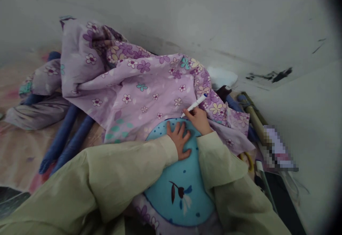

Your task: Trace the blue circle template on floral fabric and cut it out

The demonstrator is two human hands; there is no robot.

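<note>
Cloth (160, 89) (flowered), peach cover (24, 149) beneath, scuffed grey wall (192, 17)

2 hnds (179, 139) (200, 120), 1 pen (196, 103); 1 blu oval (184, 178)

Marker work at the blue rounded piece (184, 172), lower centre of frame.
Right hand (198, 120) grips white marker (195, 104), tip at piece's upper edge; left hand (180, 139) rests on piece, fingers spread. Floral cloth (155, 89) lies beneath, extending upper left.
</note>
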